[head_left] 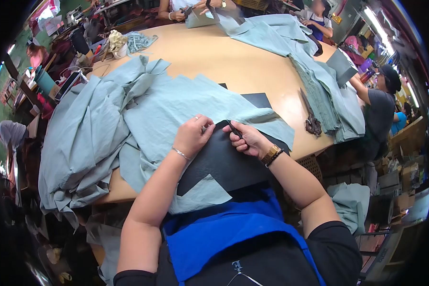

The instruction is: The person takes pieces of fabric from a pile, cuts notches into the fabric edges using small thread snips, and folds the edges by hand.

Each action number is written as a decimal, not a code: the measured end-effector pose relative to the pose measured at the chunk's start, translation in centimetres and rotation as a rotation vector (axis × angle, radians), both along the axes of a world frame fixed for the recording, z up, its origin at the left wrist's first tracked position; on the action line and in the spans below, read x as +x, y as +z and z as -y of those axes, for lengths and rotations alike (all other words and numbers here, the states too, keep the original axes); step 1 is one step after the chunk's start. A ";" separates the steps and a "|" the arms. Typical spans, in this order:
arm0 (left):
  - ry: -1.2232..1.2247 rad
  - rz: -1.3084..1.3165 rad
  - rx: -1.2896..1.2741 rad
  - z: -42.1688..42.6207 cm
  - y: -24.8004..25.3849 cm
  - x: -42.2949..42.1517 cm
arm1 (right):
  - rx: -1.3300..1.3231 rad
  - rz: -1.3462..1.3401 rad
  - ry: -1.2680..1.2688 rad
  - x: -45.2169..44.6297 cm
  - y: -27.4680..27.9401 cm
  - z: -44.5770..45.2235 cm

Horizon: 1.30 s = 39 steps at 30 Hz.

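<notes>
My right hand (249, 139) is closed around a small black hand tool (233, 129), whose exact kind I cannot make out. Close by on the left, my left hand (195, 135) pinches at the top edge of a dark sheet (224, 164); whatever lies between its fingertips is too small to name. The sheet lies over the table's near edge against my blue apron. Pale green cloth (171, 102) spreads beyond and left of both hands. A loose corner of similar cloth (202, 195) rests on the lower part of the sheet.
A big crumpled heap of pale green cloth (88, 138) covers the table's left side. Large scissors (308, 107) lie near a folded cloth stack (319, 95) on the right. One person (383, 102) stands at right; another person's hands (190, 13) work across the table (200, 52).
</notes>
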<state>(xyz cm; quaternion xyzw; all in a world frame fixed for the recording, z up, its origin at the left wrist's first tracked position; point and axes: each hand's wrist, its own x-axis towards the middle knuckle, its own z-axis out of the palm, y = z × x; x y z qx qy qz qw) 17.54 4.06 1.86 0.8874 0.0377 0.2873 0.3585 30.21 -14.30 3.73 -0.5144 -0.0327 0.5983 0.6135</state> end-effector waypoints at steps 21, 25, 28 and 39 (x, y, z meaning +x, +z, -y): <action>-0.412 -0.519 0.683 -7.4 2.3 -1.3 | -0.684 2.245 -0.425 17.7 -3.5 13.7; 0.259 -0.620 0.426 -4.2 -0.2 3.2 | -0.069 1.850 -0.194 7.0 2.1 8.3; 0.537 -0.482 0.075 -4.4 -1.9 6.8 | 0.136 1.823 0.244 0.0 2.4 6.8; 0.187 -0.768 0.499 -3.2 2.4 -5.3 | -0.053 1.642 0.268 2.9 3.3 11.4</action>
